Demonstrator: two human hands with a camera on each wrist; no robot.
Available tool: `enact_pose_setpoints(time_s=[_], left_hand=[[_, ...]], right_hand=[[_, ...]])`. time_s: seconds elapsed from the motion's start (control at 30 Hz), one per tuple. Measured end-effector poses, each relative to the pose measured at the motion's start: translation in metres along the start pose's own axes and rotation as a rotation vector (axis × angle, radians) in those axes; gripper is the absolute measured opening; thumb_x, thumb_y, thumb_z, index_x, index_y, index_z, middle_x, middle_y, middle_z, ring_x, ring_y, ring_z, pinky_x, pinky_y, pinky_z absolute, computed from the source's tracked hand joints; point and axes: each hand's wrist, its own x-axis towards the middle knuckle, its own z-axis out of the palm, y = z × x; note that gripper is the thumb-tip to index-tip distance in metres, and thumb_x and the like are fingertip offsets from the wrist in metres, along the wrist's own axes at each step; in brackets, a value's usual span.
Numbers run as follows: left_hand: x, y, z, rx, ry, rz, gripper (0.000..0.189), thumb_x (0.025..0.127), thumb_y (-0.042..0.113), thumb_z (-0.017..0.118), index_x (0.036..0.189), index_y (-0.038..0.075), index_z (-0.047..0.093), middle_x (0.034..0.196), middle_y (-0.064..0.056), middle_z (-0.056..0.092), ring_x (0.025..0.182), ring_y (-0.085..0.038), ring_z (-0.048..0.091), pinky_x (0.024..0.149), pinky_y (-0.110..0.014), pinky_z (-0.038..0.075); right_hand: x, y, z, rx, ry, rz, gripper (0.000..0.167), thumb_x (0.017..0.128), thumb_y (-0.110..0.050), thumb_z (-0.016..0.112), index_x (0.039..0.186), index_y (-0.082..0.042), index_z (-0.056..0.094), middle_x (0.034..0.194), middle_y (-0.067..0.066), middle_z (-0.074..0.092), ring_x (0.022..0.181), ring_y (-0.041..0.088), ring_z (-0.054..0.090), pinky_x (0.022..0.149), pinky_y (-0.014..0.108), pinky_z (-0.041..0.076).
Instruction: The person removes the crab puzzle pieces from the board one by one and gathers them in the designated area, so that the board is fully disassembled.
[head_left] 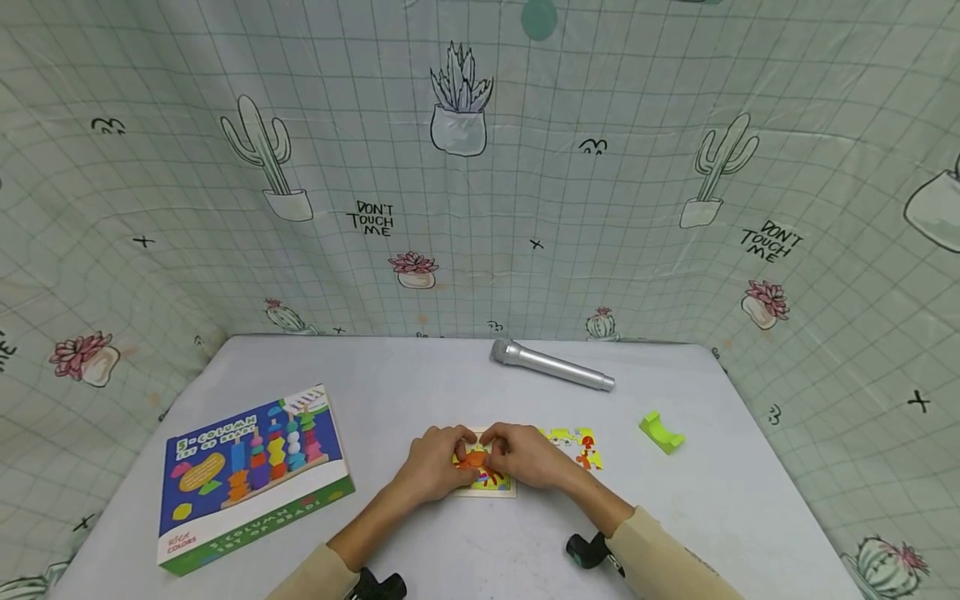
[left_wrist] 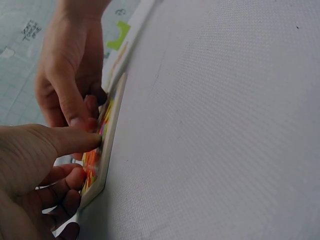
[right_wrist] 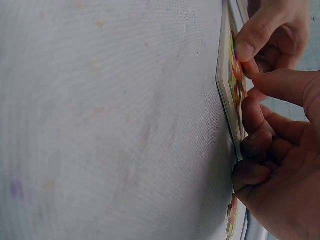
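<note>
A small puzzle board (head_left: 487, 492) with a pale rim and a yellow and orange picture lies flat on the table, between the hands. From its left side, my left hand (head_left: 435, 465) reaches over it; in the left wrist view the thumb (left_wrist: 89, 140) and curled index finger pinch at an orange puzzle piece (left_wrist: 91, 158). My right hand (head_left: 527, 455) comes over the board's right side with bent fingers. Its thumb (right_wrist: 280, 85) and index finger are close to the picture; whether they grip a piece is hidden. The hands nearly touch each other.
Loose yellow puzzle pieces (head_left: 588, 457) lie just right of the board. Behind is a silver microphone (head_left: 555, 365); farther right sits a green curved block (head_left: 662, 433). A bead-set box (head_left: 255, 475) occupies the left of the white table (head_left: 420, 383). A patterned curtain (head_left: 480, 200) surrounds the table.
</note>
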Motion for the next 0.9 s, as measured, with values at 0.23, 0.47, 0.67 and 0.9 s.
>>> enact_pose_setpoints(time_s=[0.23, 0.47, 0.67, 0.9], left_hand=[[0.0, -0.0002, -0.0001, 0.006, 0.0, -0.003, 0.041, 0.077, 0.024, 0.084, 0.112, 0.008, 0.069, 0.076, 0.006, 0.057, 0.077, -0.012, 0.046, 0.072, -0.038, 0.036], [-0.001, 0.0003, 0.0003, 0.004, 0.0, 0.008, 0.041, 0.076, 0.022, 0.084, 0.112, 0.007, 0.069, 0.076, 0.006, 0.057, 0.077, -0.012, 0.046, 0.071, -0.037, 0.035], [-0.0016, 0.0009, -0.0003, 0.003, -0.004, 0.003, 0.041, 0.076, 0.022, 0.083, 0.111, 0.007, 0.069, 0.076, 0.006, 0.056, 0.077, -0.012, 0.045, 0.07, -0.037, 0.034], [-0.0017, 0.0004, -0.0003, -0.001, -0.001, 0.014, 0.039, 0.078, 0.024, 0.083, 0.111, 0.008, 0.07, 0.076, 0.006, 0.056, 0.076, -0.012, 0.044, 0.069, -0.035, 0.033]], right_hand=[[0.0014, -0.0008, 0.0006, 0.043, 0.013, 0.012, 0.026, 0.091, -0.012, 0.062, 0.117, -0.008, 0.064, 0.077, -0.007, 0.061, 0.068, 0.007, 0.055, 0.071, 0.027, 0.045], [0.002, -0.0021, 0.0012, 0.064, 0.028, 0.033, 0.022, 0.092, -0.014, 0.064, 0.114, -0.01, 0.064, 0.079, -0.006, 0.061, 0.069, 0.008, 0.055, 0.071, 0.029, 0.044], [0.0018, -0.0018, 0.0016, 0.072, 0.035, 0.021, 0.02, 0.093, -0.013, 0.065, 0.112, -0.013, 0.063, 0.08, -0.006, 0.06, 0.07, 0.009, 0.055, 0.073, 0.03, 0.045], [0.0015, -0.0016, 0.0005, 0.068, 0.047, -0.006, 0.019, 0.091, -0.01, 0.063, 0.109, -0.014, 0.062, 0.083, -0.007, 0.063, 0.073, 0.008, 0.057, 0.076, 0.03, 0.046]])
